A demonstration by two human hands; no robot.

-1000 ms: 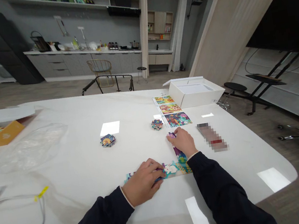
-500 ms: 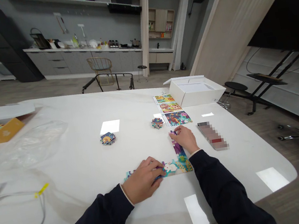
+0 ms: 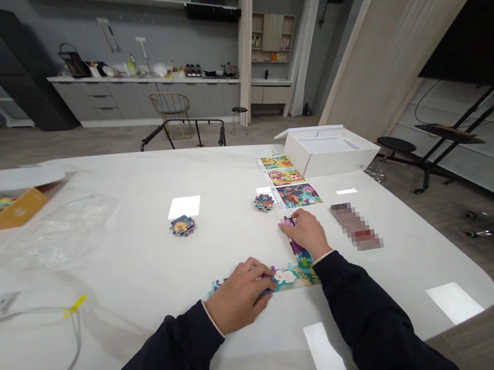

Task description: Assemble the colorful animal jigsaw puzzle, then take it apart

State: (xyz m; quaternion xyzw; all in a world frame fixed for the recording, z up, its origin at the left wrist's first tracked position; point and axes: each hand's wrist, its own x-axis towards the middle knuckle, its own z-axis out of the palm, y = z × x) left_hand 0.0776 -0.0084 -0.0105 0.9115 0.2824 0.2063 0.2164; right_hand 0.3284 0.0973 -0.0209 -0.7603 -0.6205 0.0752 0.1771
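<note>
Two loose piece piles (image 3: 182,225) (image 3: 263,202); one white box (image 3: 333,156); two hands (image 3: 241,294) (image 3: 308,232).

No text, label, brand or number is legible anywhere; the picture sheet (image 3: 292,182) shows only coloured illustrations

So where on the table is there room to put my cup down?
There is bare white table between the plastic bag and the small pile of puzzle pieces, and along the near edge right of the right hand. It is crowded around the joined puzzle strip, picture sheet and white box.
</note>
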